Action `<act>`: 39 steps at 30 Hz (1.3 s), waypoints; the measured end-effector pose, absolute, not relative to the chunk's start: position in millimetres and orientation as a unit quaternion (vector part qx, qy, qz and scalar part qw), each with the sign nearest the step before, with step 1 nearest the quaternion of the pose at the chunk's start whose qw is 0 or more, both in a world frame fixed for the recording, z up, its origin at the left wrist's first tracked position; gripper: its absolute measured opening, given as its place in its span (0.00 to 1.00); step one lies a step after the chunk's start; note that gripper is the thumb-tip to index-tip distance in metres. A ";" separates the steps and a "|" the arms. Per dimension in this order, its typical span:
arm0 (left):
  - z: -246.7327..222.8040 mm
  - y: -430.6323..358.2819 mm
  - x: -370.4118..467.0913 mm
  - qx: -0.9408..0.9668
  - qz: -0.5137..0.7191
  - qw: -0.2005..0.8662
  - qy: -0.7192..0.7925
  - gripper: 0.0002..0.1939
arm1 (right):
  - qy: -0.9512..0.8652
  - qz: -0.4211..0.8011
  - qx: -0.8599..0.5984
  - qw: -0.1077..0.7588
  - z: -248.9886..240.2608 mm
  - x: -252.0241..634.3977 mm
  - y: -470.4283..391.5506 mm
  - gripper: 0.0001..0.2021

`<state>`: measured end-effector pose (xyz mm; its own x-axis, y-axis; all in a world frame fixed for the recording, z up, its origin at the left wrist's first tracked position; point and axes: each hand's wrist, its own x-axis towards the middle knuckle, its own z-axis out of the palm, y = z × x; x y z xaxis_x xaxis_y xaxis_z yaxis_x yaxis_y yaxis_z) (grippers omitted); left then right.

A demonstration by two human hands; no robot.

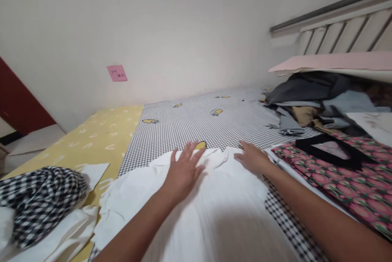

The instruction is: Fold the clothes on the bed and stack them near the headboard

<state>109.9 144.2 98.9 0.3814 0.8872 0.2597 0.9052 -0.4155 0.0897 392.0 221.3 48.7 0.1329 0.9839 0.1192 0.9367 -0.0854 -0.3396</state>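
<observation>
White blouse is what we have spread out in front of us, its gathered neckline turned away from us and its body running down out of view at the bottom. It lies on a black-and-white checked cloth printed with yellow pineapples, one of them just beyond our left fingertips. Our left hand rests on the blouse near the neckline, palm down, fingers fanned wide. Our right hand touches the other side of the neckline, its thumb and forefinger apart at the tips; we cannot make out all of its remaining fingers.

Left of the blouse we have a yellow cloth with white curved marks, and on it, nearest us, a crumpled black-and-white gingham garment beside loose white fabric. Past our right forearm a pink floral garment with a black-edged neckline lies flat. Beyond that we see a heap of grey, blue and tan clothes, with a flat pink sheet above it.

Farther out, a pale padded panel and a grey rail stand at our right. Facing us is a plain wall with a pink sticky note whose writing we cannot read.
</observation>
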 end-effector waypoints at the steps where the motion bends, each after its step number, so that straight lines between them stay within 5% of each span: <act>1: 92.2 146.1 119.3 -0.842 -0.097 -0.006 -0.531 0.26 | -0.653 0.073 -0.738 0.156 47.9 394.2 219.2 0.25; 5: 47.9 156.6 133.6 -0.787 0.002 -0.065 -0.614 0.29 | -0.628 0.067 -0.762 0.142 52.1 398.8 202.1 0.15; 14: 40.7 126.4 153.5 -0.737 -0.044 0.027 -0.674 0.29 | -0.617 0.041 -0.773 0.138 68.8 400.0 169.0 0.30; 17: 23.6 65.0 154.7 -0.793 -0.113 0.105 -0.590 0.32 | -0.663 0.058 -0.697 0.267 71.1 409.8 139.0 0.32; 20: -15.7 -11.8 159.2 -0.852 -0.135 0.133 -0.488 0.32 | -0.607 0.224 -0.598 0.472 58.3 430.2 78.9 0.21; 23: -60.2 -80.7 183.1 -0.879 -0.178 0.123 -0.426 0.29 | -0.442 0.362 -0.594 0.566 20.0 447.2 -2.1 0.23; 29: -103.7 -153.1 250.2 -0.845 -0.230 0.059 -0.480 0.44 | -0.241 0.555 -0.576 0.550 -62.7 425.6 -127.1 0.30; 32: -96.6 -159.9 263.6 -0.816 -0.259 0.098 -0.508 0.44 | -0.259 0.656 -0.471 0.530 -54.9 402.4 -146.9 0.28; 39: -74.0 -149.0 260.5 -0.748 -0.371 0.129 -0.534 0.34 | -0.365 0.654 -0.440 0.496 -5.3 384.9 -139.0 0.24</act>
